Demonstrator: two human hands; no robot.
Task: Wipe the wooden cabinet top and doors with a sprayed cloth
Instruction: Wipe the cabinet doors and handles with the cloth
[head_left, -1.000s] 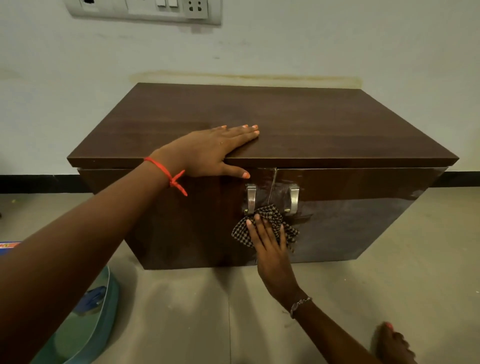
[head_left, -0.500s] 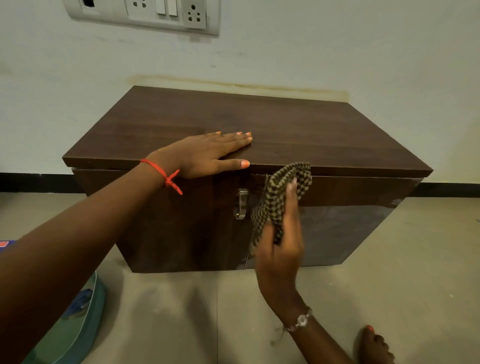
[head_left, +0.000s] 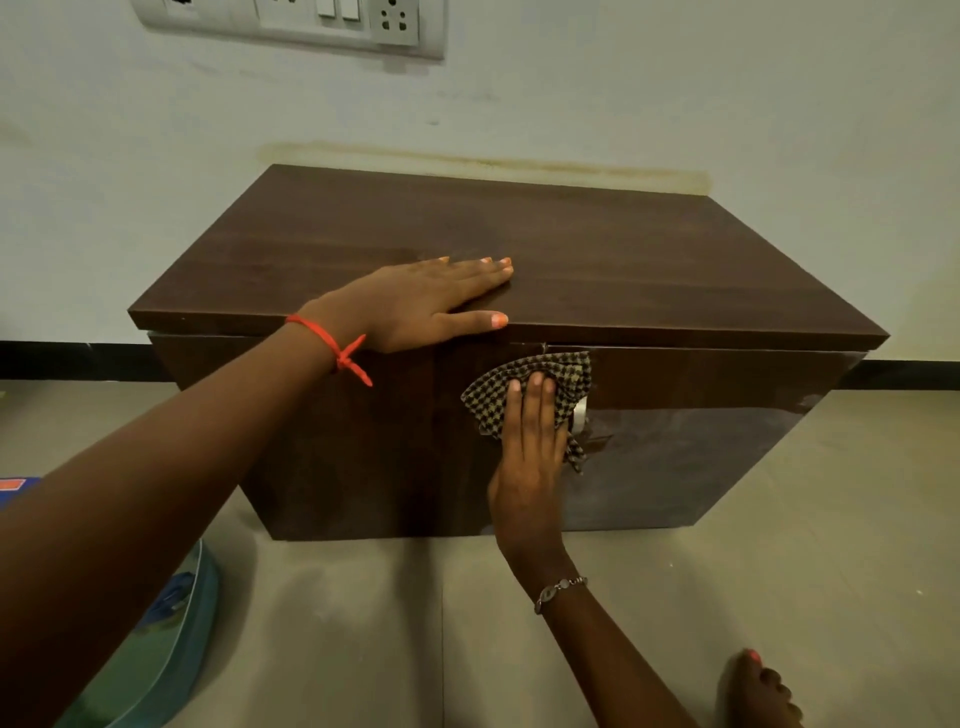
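A checked cloth (head_left: 569, 376) is pressed flat against the front of a dark wooden cabinet (head_left: 597, 260), just under its top edge, about where the two doors meet. The right hand (head_left: 530, 467) holds it there, palm to the wood and straight fingers pointing up over it; nothing is pinched.

A metal handle (head_left: 579, 415) shows just right of those fingers, partly under the cloth. Up and left of that hand, the left hand (head_left: 415, 306) lies flat on the cabinet top, fingers straight, thumb along the front edge. An orange thread (head_left: 335, 343) circles the left wrist, and a bracelet (head_left: 558, 592) the right.

The cabinet stands on a grey floor (head_left: 779, 545) against a pale wall (head_left: 727, 104). High above the hands is a switch panel (head_left: 311, 23). Below and right of the right arm is a bare foot (head_left: 753, 693). Far down-left, partly cut off, lies a teal object (head_left: 156, 660).
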